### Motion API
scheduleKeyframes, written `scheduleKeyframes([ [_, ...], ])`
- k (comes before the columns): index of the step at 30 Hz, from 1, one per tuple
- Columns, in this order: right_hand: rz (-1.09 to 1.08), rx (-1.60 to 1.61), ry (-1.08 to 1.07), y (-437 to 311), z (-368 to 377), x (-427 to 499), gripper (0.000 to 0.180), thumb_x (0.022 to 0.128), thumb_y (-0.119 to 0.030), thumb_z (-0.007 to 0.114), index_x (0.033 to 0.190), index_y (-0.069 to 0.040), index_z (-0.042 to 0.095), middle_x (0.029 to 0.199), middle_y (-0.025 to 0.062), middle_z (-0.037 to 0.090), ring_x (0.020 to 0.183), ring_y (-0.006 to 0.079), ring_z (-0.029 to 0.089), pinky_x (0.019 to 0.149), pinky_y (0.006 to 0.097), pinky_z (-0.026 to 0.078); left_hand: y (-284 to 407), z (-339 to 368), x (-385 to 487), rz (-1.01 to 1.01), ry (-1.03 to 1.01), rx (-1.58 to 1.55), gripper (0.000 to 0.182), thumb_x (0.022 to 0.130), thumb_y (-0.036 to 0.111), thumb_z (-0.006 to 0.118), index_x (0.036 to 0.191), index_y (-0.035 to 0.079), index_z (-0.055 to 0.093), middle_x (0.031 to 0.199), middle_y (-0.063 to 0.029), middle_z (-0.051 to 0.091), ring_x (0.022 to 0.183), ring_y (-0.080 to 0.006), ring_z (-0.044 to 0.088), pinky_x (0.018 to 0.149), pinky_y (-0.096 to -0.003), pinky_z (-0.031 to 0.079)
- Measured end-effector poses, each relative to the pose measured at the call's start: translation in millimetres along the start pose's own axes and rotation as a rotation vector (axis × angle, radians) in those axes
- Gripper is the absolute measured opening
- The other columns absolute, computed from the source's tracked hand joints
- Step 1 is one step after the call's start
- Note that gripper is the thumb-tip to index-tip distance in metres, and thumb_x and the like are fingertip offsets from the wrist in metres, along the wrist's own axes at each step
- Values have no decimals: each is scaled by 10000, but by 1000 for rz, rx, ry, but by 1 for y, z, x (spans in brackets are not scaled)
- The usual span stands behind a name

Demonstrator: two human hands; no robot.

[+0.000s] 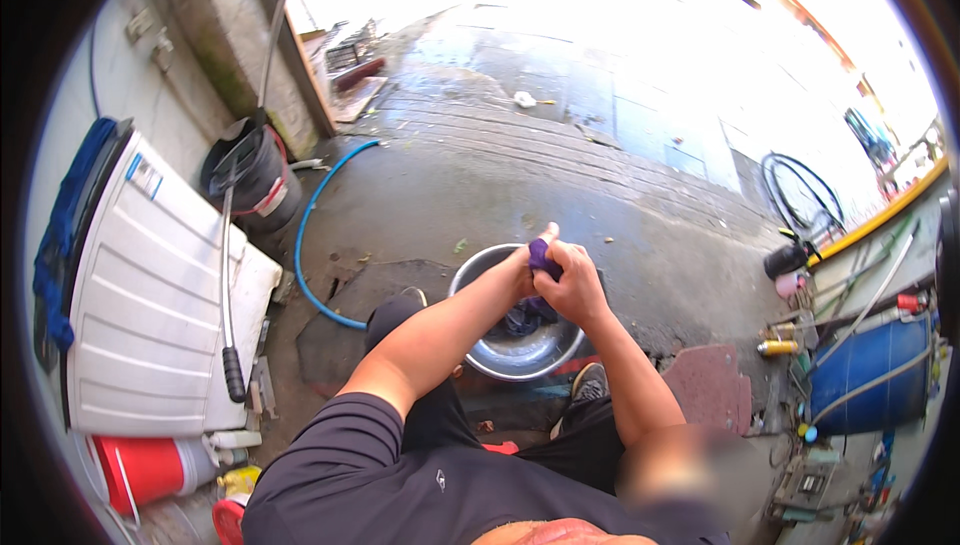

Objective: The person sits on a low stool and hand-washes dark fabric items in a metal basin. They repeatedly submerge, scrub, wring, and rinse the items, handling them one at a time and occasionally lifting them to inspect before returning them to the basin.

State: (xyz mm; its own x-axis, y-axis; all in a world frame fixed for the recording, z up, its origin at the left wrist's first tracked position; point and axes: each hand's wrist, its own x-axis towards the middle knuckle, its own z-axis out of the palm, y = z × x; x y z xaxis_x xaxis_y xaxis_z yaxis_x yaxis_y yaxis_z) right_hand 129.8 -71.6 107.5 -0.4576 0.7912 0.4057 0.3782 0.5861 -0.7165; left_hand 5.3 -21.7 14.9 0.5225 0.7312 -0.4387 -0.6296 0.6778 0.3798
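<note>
Both hands meet above a round metal basin [517, 376] that stands on the ground between the feet. My right hand [576, 282] is closed on a bunched purple cloth [541, 258]. Part of that cloth lies around or against my left hand [541, 241], whose thumb points up; most of its fingers are hidden, so its grip is unclear. Inside the basin, below the hands, is dark wet-looking cloth [519, 320].
A blue hose [301, 245] curves over the wet concrete at left. Beyond it are a black bucket [281, 200] and a white ribbed plastic piece [142, 305]. At right are a reddish board [709, 387], a blue barrel [870, 376] and a coiled black hose [802, 185].
</note>
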Motion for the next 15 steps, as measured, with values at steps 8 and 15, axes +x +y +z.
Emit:
scheduleKeyframes([
  [8, -60, -414, 438, 24, 4, 12, 260, 838, -226, 799, 807, -18, 647, 881, 143, 677, 931, 346, 617, 953, 474, 452, -10, 5, 6, 148, 135, 5, 332, 1076, 440, 527, 1105, 148, 681, 974, -81, 733, 897, -264, 732, 828, -461, 609],
  [15, -84, -4, 329, 1, 31, -6, 271, 830, -100, 789, 753, -15, 544, 854, 143, 645, 865, 336, 630, 843, 419, 503, 3, 3, 3, 228, 219, -100, 396, 1126, 404, 367, 1193, 107, 620, 1018, -110, 688, 944, -275, 687, 875, -484, 581],
])
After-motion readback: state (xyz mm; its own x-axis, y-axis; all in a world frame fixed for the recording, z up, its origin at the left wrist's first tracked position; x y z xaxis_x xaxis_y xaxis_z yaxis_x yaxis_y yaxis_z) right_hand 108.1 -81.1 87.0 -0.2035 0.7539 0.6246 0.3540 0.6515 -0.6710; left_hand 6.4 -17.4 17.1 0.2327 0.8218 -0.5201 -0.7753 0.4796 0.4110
